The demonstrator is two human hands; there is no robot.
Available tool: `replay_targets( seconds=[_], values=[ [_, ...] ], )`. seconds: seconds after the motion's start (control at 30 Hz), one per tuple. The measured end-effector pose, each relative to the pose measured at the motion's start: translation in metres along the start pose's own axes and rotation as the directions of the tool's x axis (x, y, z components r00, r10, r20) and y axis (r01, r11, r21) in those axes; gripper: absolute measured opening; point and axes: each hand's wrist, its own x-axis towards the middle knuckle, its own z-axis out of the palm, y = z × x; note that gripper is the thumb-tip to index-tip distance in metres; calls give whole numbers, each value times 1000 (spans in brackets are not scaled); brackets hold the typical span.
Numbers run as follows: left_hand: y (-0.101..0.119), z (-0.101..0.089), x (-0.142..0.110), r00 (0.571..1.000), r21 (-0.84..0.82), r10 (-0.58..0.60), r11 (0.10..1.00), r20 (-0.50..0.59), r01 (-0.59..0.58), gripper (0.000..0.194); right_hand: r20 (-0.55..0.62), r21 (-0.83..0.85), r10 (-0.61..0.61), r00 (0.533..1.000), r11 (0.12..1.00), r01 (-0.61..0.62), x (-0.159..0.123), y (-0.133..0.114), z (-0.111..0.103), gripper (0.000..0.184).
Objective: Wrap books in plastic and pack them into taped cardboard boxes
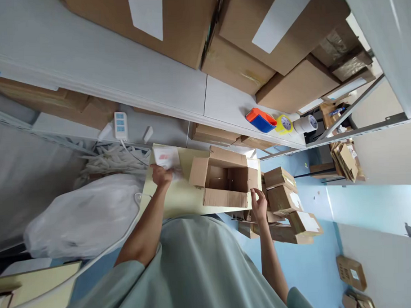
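The left hand (162, 176) pinches a flat white plastic packet (166, 157) at the yellow table's (190, 197) far-left corner, while the right hand (259, 205), fingers half-curled, grip unclear, apparently steadies an open brown cardboard box (224, 176) near the right edge.

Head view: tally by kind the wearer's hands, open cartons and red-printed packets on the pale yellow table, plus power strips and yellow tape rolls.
Hands (left hand, right hand): 2
Open carton: 1
Red-printed packet: 1
Power strip: 1
Yellow tape roll: 1
Total: 6
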Motion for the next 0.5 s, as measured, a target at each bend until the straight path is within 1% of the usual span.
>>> replay_targets(
  seconds=[0.1,0.13,0.2,0.23,0.27,0.3,0.37,0.43,0.5],
  values=[
    [7,-16,-6,999,-32,-39,999,-19,38,83,2,22,-57,998,998,57,14,4,4,68],
    [11,-23,-9,999,-56,-26,998,-41,24,82,0,31,-80,997,996,79,18,6,6,66],
    [23,-39,-16,992,-140,40,989,-120,-57,81,-1,49,-120,993,992,120,25,11,9,62],
    [31,-47,-21,980,-189,96,973,-175,-129,80,0,61,-132,991,989,132,29,14,11,60],
    [40,-55,-27,958,-239,165,945,-233,-221,79,0,74,-139,990,988,139,32,17,12,58],
    [51,-63,-35,928,-291,237,901,-289,-321,78,-2,86,-144,990,986,144,35,21,13,56],
    [76,-77,-53,856,-361,376,790,-355,-496,79,-13,109,-151,988,982,151,40,29,14,53],
    [103,-86,-74,793,-401,503,685,-344,-608,79,-31,132,-157,987,978,159,45,38,14,52],
    [131,-89,-97,752,-417,603,632,-266,-654,79,-42,158,-154,987,974,159,49,47,13,50]
  ],
)
